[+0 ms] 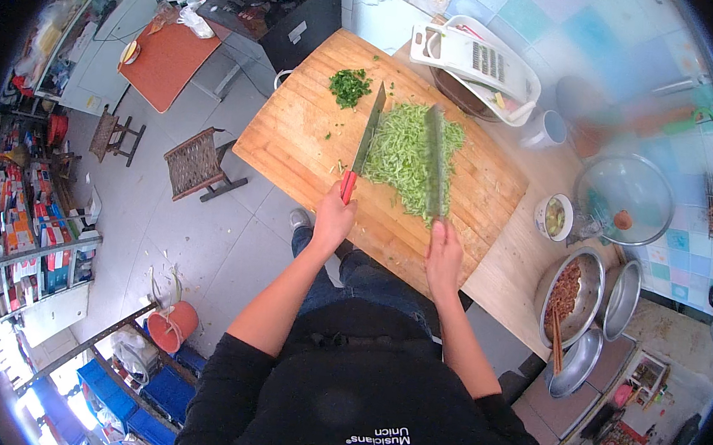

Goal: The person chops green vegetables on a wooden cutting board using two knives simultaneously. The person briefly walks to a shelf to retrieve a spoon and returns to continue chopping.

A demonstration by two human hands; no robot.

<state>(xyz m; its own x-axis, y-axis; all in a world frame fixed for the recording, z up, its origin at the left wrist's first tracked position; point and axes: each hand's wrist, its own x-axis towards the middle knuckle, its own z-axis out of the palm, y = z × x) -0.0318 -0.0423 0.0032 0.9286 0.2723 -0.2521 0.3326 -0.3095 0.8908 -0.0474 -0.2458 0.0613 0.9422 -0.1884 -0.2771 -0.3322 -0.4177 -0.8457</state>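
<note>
My left hand (334, 221) is closed around the red handle of a kitchen knife (370, 134). Its blade stands along the left side of a heap of finely shredded green vegetable (397, 143). In my right hand (443, 257) is a second knife (436, 166), its blade smeared by motion and lying across the right part of the heap. That knife's handle is mostly hidden by my fingers. Under the shreds is a large wooden cutting board (288, 135). A small pile of chopped dark green herbs (349, 87) sits near the board's far left edge.
Beyond the board, a white grater (483, 62) rests over a tray. A white mug (547, 130), a small bowl (554, 217), a glass bowl (636, 188) and a metal bowl of minced meat (565, 295) with chopsticks (557, 344) stand to the right. A woven stool (195, 164) is at left.
</note>
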